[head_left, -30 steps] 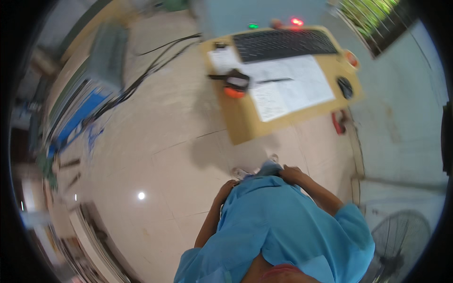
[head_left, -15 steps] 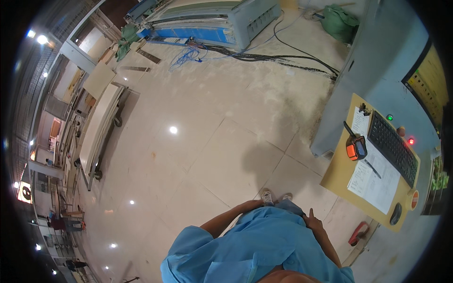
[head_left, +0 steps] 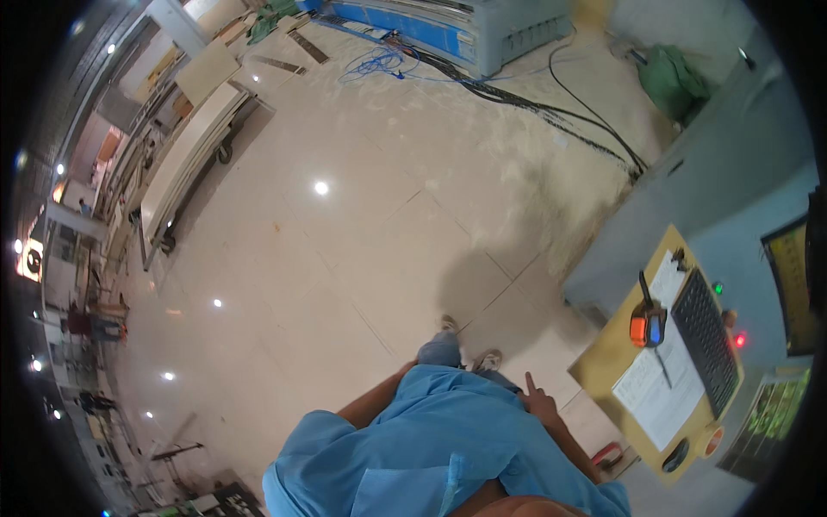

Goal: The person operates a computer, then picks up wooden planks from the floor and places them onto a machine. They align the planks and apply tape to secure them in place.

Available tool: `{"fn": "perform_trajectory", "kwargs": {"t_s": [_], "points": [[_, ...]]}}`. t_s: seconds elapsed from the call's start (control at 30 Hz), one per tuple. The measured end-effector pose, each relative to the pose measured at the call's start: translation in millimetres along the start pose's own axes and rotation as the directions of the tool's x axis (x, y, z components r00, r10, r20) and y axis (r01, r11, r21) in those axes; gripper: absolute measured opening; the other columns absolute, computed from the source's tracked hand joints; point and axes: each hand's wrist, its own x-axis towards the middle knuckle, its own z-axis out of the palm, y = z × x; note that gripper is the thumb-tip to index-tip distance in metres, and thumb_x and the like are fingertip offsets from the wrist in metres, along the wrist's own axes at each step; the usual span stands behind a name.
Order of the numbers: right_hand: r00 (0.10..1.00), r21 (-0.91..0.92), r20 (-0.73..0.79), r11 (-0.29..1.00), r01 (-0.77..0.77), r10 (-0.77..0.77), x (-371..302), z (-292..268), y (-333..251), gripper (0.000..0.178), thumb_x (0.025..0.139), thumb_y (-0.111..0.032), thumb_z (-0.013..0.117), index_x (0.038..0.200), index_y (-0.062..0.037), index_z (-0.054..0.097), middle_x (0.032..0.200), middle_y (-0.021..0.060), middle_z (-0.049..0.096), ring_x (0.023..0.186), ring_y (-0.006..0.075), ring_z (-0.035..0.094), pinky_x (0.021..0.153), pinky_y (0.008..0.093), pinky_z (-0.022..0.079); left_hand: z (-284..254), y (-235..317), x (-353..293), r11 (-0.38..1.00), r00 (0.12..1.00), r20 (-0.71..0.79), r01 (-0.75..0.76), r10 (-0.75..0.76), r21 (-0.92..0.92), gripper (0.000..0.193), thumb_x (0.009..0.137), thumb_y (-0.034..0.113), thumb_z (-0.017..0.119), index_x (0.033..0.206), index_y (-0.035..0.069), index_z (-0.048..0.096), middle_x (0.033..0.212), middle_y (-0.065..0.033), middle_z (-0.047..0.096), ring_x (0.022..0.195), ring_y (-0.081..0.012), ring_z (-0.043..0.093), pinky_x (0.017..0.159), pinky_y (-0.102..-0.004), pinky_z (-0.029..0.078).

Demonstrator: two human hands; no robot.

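Observation:
My right hand [head_left: 538, 403] hangs beside my right hip with one finger stretched out and nothing visible in it. It is nearest to my trousers and the hem of my blue shirt [head_left: 413, 431]. My left forearm [head_left: 376, 400] reaches down at my left side, its hand mostly hidden at the shirt and leg. Right of me, a tan board [head_left: 605, 372] carries a black keyboard [head_left: 706, 332], paper sheets [head_left: 659, 392], a pen [head_left: 662, 369], a black mouse [head_left: 675, 455] and an orange-and-black handheld device [head_left: 648, 326] with an antenna-like stub. Both hands are apart from these.
A grey-blue cabinet [head_left: 663, 211] with a monitor [head_left: 791, 284] stands right. Black cables [head_left: 517, 99] and tangled blue cord [head_left: 379, 65] cross the floor near a blue-grey machine [head_left: 525, 39]. At left is a wheeled cart [head_left: 185, 172] with panels. A red object [head_left: 607, 455] lies low right.
My view has shifted, and the board sits lower in it. One foot is now ahead of the other; before, they were side by side. My right hand still hangs at my side.

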Motion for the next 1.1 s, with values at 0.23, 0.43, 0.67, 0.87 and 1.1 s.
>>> {"fn": "perform_trajectory", "kwargs": {"t_s": [0.23, 0.43, 0.67, 0.87, 1.1], "points": [[0.993, 0.265, 0.023, 0.957, -0.119, 0.117, 85.8, -58.4, -36.5, 0.045, 0.092, -0.026, 0.061, 0.137, -0.0279, 0.056, 0.162, 0.0265, 0.025, 0.105, 0.0405, 0.068, 0.085, 0.051, 0.058, -13.2, 125.7, -12.1, 0.892, 0.89, -0.096, -0.432, 0.445, 0.135, 0.093, 0.096, 0.074, 0.042, 0.151, -0.001, 0.043, 0.158, -0.0248, 0.038, 0.147, -0.0414, 0.034, 0.116, -0.0557, 0.031], [0.997, 0.119, -0.077, 0.993, -0.01, 0.019, 207.1, -121.5, -119.0, 0.037, 0.091, -0.02, 0.066, 0.127, -0.0242, 0.066, 0.16, 0.0253, 0.032, 0.113, 0.0404, 0.066, 0.092, 0.0495, 0.056, -58.9, 257.0, -22.0, 0.62, 0.814, 0.016, -0.454, 0.581, 0.64, 0.075, 0.098, 0.058, 0.056, 0.143, -0.003, 0.054, 0.143, -0.0217, 0.058, 0.135, -0.0345, 0.052, 0.112, -0.0438, 0.041], [0.988, 0.101, -0.142, 0.992, 0.073, -0.058, 328.0, -230.6, -224.2, 0.031, 0.091, -0.022, 0.069, 0.122, -0.0204, 0.07, 0.159, 0.0222, 0.036, 0.12, 0.0398, 0.063, 0.094, 0.048, 0.055, -81.9, 429.1, -92.7, 0.456, 0.663, 0.349, -0.726, 0.663, 0.514, 0.058, 0.102, 0.047, 0.056, 0.134, -0.001, 0.061, 0.122, -0.0152, 0.069, 0.107, -0.0239, 0.067, 0.095, -0.0363, 0.051], [0.95, 0.145, -0.17, 0.947, 0.287, -0.261, 463.1, -334.0, -303.8, 0.034, 0.092, -0.026, 0.069, 0.125, -0.0204, 0.071, 0.151, 0.0215, 0.048, 0.117, 0.0363, 0.066, 0.095, 0.0448, 0.055, -194.9, 611.2, -68.3, 0.455, 0.591, 0.209, -0.762, 0.779, 0.46, 0.055, 0.102, 0.045, 0.057, 0.132, -0.001, 0.061, 0.118, -0.0131, 0.07, 0.101, -0.0216, 0.068, 0.086, -0.0355, 0.053], [0.947, 0.085, -0.064, 0.944, 0.319, -0.315, 695.5, -513.7, -424.1, 0.04, 0.093, -0.035, 0.067, 0.123, -0.0082, 0.072, 0.124, 0.0162, 0.069, 0.109, 0.0341, 0.068, 0.094, 0.0443, 0.054, -439.3, 660.1, -45.9, 0.824, 0.639, -0.606, -0.565, 0.474, 0.048, 0.035, 0.094, 0.031, 0.064, 0.107, -0.001, 0.067, 0.076, -0.0089, 0.067, 0.061, -0.0179, 0.062, 0.052, -0.0332, 0.048]]}}
